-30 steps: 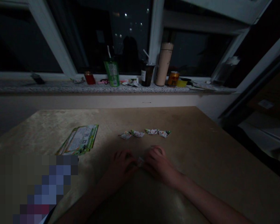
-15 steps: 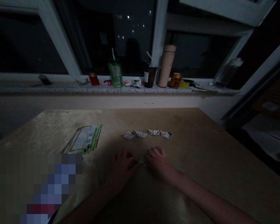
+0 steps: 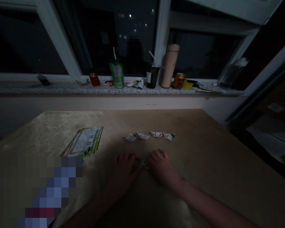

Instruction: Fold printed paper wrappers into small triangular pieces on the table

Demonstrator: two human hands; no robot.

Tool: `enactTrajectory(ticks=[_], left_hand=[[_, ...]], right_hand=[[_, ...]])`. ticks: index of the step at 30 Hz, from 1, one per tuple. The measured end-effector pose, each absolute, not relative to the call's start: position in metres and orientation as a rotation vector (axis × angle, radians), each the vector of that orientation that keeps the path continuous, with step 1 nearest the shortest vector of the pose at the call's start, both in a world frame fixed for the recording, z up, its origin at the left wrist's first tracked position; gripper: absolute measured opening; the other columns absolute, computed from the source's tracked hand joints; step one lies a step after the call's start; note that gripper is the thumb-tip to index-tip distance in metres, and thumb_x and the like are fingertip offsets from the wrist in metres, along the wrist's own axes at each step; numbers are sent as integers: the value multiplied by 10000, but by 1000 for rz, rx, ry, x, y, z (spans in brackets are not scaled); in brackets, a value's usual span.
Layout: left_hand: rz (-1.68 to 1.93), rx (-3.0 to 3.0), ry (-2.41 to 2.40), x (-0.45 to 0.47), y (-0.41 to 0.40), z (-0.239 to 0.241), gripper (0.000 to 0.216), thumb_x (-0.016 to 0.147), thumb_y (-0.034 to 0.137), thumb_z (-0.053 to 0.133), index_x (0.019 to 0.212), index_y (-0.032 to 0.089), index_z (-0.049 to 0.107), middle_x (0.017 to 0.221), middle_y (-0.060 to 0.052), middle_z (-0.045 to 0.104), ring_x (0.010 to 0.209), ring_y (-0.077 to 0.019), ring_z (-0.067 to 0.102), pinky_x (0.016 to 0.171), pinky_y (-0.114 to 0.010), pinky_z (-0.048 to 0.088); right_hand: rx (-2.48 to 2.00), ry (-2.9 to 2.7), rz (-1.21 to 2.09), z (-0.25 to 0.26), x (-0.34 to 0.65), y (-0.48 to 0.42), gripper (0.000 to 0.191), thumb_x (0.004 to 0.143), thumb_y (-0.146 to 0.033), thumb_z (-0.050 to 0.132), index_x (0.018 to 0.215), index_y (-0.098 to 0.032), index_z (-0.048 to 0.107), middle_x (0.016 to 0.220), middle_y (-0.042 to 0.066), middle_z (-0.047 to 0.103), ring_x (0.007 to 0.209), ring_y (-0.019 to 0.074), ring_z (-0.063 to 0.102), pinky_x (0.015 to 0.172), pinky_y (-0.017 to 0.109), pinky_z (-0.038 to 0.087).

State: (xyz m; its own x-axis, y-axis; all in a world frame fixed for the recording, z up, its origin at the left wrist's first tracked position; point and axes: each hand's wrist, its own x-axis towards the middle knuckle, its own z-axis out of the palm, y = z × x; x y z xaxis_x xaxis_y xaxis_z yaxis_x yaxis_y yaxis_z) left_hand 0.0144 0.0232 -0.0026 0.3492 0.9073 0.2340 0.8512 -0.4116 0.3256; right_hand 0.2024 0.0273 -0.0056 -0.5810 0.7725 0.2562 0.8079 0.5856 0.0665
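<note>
A small green-and-white piece of folded paper (image 3: 144, 164) lies on the table between my two hands, partly covered by fingers. My right hand (image 3: 160, 164) is closed over its right end, with the fingers curled; the fingertips are dim. From the left, my left hand (image 3: 125, 166) lies low over the table with fingers apart, its thumb reaching the paper's left end. Beyond the hands, several twisted pieces of printed paper form a row, among them a left one (image 3: 129, 137) and a right one (image 3: 169, 136).
A fanned stack of green printed leaflets (image 3: 86, 141) lies on the table (image 3: 199, 152) at left, beside a pixelated area. On the windowsill (image 3: 68, 89) stand a green cup (image 3: 117, 74), a dark cup (image 3: 152, 76), a pink flask (image 3: 170, 66), an orange can (image 3: 179, 80) and a red jar (image 3: 94, 79).
My left hand's index finger has lifted a little away from its thumb. The right hand stays over the folded paper. The view has shifted slightly.
</note>
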Motion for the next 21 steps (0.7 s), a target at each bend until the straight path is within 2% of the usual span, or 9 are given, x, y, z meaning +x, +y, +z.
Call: enactTrajectory(ticks=[4, 6, 9, 12, 16, 21], left_hand=[[599, 2479, 1556, 18, 12, 3, 235, 901, 304, 479, 1093, 185, 545, 1115, -68, 574, 1039, -244, 506, 900, -436, 379], [589, 2548, 1488, 23, -5, 5, 313, 915, 278, 438, 1200, 161, 493, 1209, -89, 550, 1089, -228, 501, 944, -396, 377], [531, 2820, 1296, 31, -34, 2, 542, 879, 376, 472, 1347, 117, 381, 1366, -132, 456, 1228, -276, 415, 1015, -403, 322], [503, 2948, 1292, 35, -51, -7, 721, 862, 505, 450, 1397, 46, 296, 1399, -189, 407, 1284, -316, 355, 1022, -411, 307], [502, 2967, 1399, 34, -51, -14, 802, 857, 570, 416, 1445, 74, 191, 1394, -188, 416, 1279, -332, 367, 1023, -446, 291], [487, 2969, 1426, 31, -50, -15, 845, 846, 583, 423, 1461, 83, 131, 1401, -186, 407, 1265, -333, 391, 1002, -439, 324]], right_hand=[[-1282, -2688, -360, -3, 201, 26, 78, 869, -156, 525, 877, -162, 603, 890, 89, 586, 917, 245, 492, 889, 441, 343], [-1261, -2712, -387, -2, 200, 26, 94, 869, -169, 524, 897, -153, 612, 892, 97, 589, 922, 249, 493, 899, 445, 350], [-1239, -2727, -400, -1, 199, 27, 107, 871, -170, 513, 908, -150, 612, 906, 97, 592, 920, 244, 496, 905, 442, 362], [-1226, -2729, -420, 0, 198, 27, 112, 870, -157, 503, 907, -141, 607, 918, 108, 588, 930, 248, 489, 897, 440, 372], [-1233, -2732, -410, 1, 198, 28, 108, 870, -154, 502, 893, -141, 607, 898, 110, 589, 912, 245, 493, 888, 437, 375], [-1226, -2733, -357, 0, 200, 30, 73, 863, -147, 516, 870, -151, 588, 870, 87, 586, 887, 230, 500, 881, 426, 371]])
